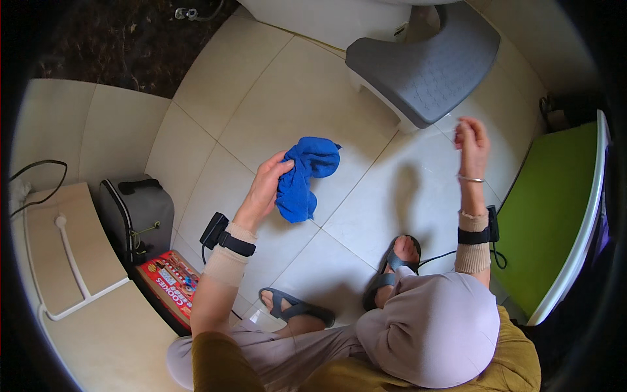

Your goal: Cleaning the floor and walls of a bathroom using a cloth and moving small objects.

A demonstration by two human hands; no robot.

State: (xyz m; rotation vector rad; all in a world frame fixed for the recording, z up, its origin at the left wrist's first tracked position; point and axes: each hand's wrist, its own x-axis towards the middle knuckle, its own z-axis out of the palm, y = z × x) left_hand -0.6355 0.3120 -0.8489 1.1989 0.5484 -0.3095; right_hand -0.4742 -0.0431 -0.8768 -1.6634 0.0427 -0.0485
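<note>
A crumpled blue cloth (302, 181) hangs from my left hand (262, 186), held above the tiled floor with the thumb pressed on its near side. My right hand (472, 145) is raised over the floor on the right, near the front corner of a grey step stool (434, 68). Its fingers are curled inward and a little blurred, and whether anything is between them does not show. A thin bangle is on the right wrist, and a black strapped device sits on each forearm.
White toilet base (313, 19) stands behind the stool. At left are a grey bag (140, 212), a red cookie box (171, 281) and a beige cabinet (78, 261). A green panel with a white edge (548, 215) rises at right. My sandalled feet (297, 310) are below on pale floor tiles (281, 98).
</note>
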